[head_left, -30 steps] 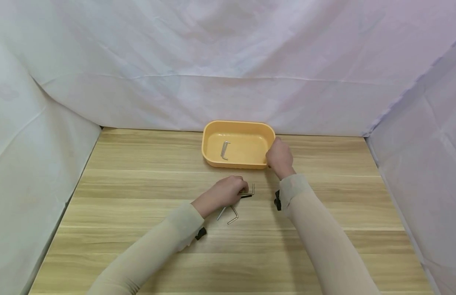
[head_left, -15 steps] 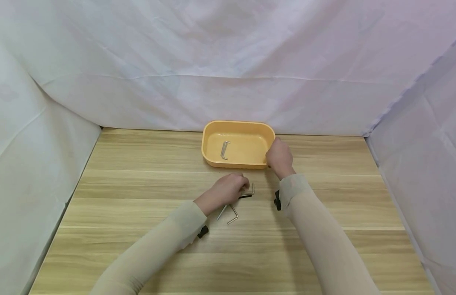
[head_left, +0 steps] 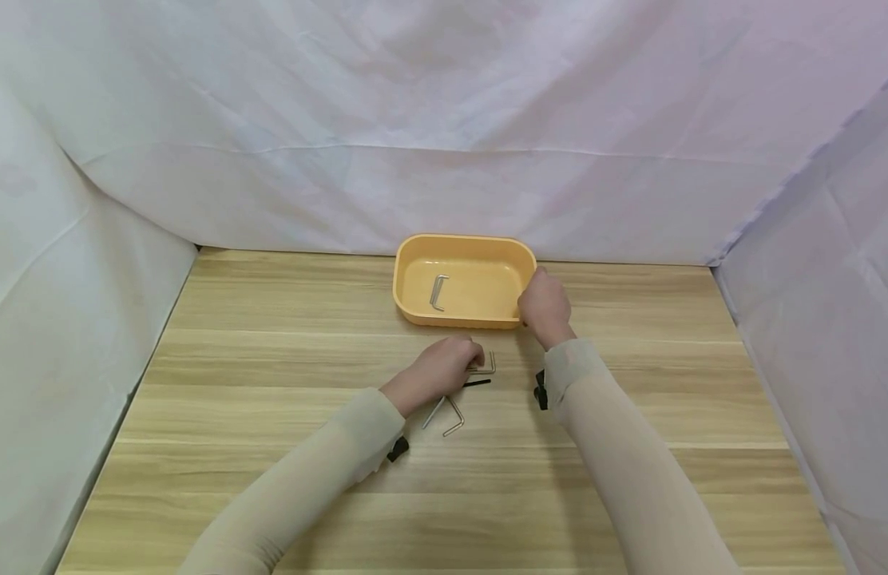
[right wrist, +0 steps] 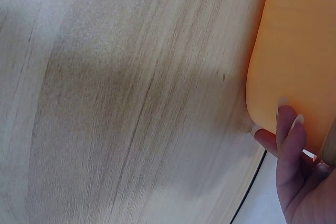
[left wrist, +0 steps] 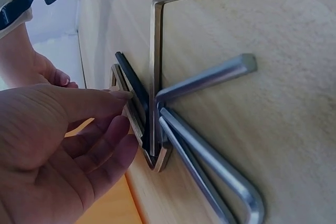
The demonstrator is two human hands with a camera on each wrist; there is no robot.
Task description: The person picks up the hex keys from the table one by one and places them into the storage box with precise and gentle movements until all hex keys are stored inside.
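A pale, straight-grained wooden tabletop [head_left: 271, 367] is enclosed on three sides by creased white cloth [head_left: 444, 120]. A bright steel L-shaped hex key [head_left: 484, 366], smooth and six-sided, is pinched between the curled fingertips of the left hand [head_left: 440, 369] at the table's middle, above a small pile of similar steel and black keys [head_left: 451, 411]. A smooth, round-cornered orange plastic tray [head_left: 415, 307], containing one further steel key [head_left: 438, 291], is gripped at its right near corner by the right hand [head_left: 545, 307].
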